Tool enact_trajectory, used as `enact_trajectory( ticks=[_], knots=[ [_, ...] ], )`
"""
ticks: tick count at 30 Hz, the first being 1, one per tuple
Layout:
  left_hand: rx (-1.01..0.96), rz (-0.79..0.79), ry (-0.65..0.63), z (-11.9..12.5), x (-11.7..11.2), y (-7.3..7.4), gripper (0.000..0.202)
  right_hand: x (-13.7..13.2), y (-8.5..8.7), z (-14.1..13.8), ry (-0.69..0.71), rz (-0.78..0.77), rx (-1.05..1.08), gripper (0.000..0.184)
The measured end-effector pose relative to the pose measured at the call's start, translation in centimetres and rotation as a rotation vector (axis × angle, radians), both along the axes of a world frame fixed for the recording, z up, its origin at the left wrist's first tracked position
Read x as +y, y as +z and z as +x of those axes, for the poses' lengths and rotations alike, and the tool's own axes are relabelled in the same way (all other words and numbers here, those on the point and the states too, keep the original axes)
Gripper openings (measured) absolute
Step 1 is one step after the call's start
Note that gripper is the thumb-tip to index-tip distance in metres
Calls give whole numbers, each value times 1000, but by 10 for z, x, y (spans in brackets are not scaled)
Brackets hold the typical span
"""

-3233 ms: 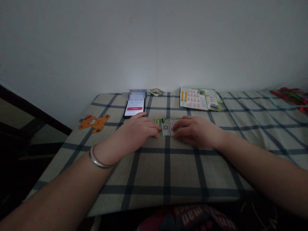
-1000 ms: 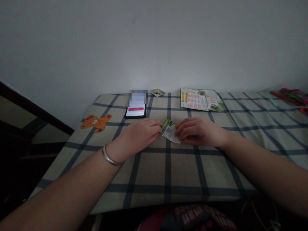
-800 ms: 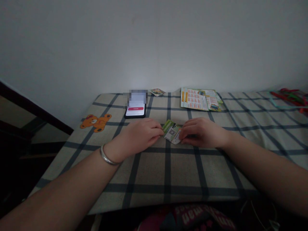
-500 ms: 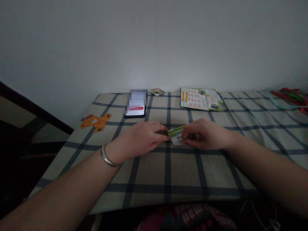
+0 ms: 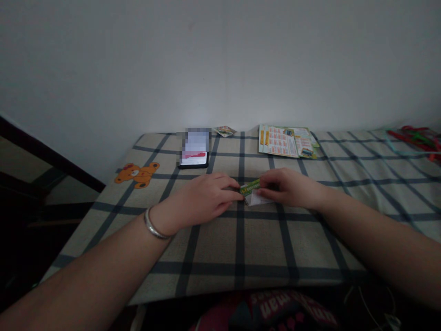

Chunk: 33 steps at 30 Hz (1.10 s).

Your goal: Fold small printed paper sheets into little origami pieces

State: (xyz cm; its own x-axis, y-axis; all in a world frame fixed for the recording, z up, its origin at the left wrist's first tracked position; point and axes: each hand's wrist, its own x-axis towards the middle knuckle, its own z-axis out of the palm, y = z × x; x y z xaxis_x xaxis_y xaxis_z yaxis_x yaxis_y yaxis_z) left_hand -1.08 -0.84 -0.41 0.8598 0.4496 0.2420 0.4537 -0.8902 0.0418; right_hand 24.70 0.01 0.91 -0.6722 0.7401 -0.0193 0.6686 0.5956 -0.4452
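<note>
A small green and white printed paper [image 5: 254, 192] lies folded on the checked tablecloth [image 5: 241, 239], in the middle of the table. My left hand [image 5: 203, 198], with a silver bangle on its wrist, pinches the paper's left end. My right hand [image 5: 292, 188] pinches its right end, with thumb and fingers pressed on the fold. Both hands rest on the cloth, and the green strip of the paper stands tilted up between them.
A phone [image 5: 195, 150] with a lit screen lies at the back left. A stack of calendar leaflets [image 5: 286, 142] sits at the back, with a small folded paper piece [image 5: 224, 131] by the wall. Red and green cords [image 5: 415, 137] lie far right. An orange bear print [image 5: 137, 174] marks the cloth's left edge.
The paper lay flat and long under both hands. It has since been turned, lifted and folded smaller. My hands have come closer together over it.
</note>
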Motion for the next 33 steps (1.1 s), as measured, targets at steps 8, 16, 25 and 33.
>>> enact_trajectory(
  ticks=[8,16,25,33],
  knots=[
    [-10,-18,16,1,-1,0,29,-2,3,0,54,86,4,16],
    [-70,-72,38,2,1,-2,27,3,-10,-7,-31,182,29,13],
    [-73,-55,161,5,0,-3,24,3,-12,-11,22,383,-40,17],
    [-80,-44,250,7,-2,-6,27,0,-11,-16,9,445,-58,16]
  ],
)
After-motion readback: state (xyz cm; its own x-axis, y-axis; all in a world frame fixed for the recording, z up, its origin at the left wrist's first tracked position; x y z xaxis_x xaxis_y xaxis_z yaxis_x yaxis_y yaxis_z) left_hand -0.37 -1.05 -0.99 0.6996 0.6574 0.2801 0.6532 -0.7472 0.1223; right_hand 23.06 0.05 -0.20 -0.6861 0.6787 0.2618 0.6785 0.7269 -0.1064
